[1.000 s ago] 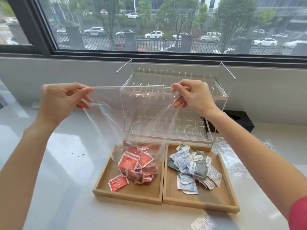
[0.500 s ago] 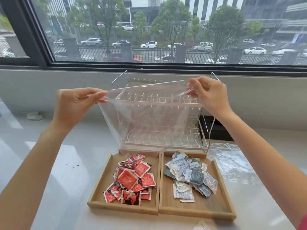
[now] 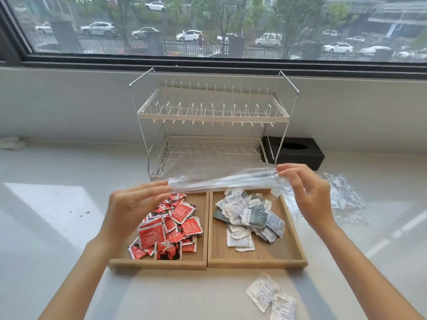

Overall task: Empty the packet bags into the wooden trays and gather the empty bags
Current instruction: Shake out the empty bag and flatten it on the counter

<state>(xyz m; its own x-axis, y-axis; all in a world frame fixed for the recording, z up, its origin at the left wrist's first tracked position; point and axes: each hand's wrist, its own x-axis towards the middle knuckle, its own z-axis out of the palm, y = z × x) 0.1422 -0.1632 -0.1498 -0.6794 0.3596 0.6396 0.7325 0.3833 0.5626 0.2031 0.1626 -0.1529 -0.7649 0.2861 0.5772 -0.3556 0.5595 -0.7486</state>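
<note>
Two wooden trays stand side by side on the white counter. The left tray (image 3: 203, 229) holds a heap of red packets (image 3: 169, 225). The right tray (image 3: 294, 232) holds grey and white packets (image 3: 250, 217). An empty clear plastic bag (image 3: 221, 180) is stretched flat and low above the far ends of both trays. My left hand (image 3: 134, 204) pinches its left end and my right hand (image 3: 307, 192) pinches its right end.
Another crumpled clear bag (image 3: 344, 199) lies on the counter right of the trays. Two white packets (image 3: 270, 296) lie on the counter in front of the right tray. A white wire dish rack (image 3: 212, 114) stands behind the trays, with a black tissue box (image 3: 298, 153) to its right.
Both hands have come down from in front of the rack to just above the trays. The bag, earlier hanging open and upright, is now emptied and pulled into a flat band.
</note>
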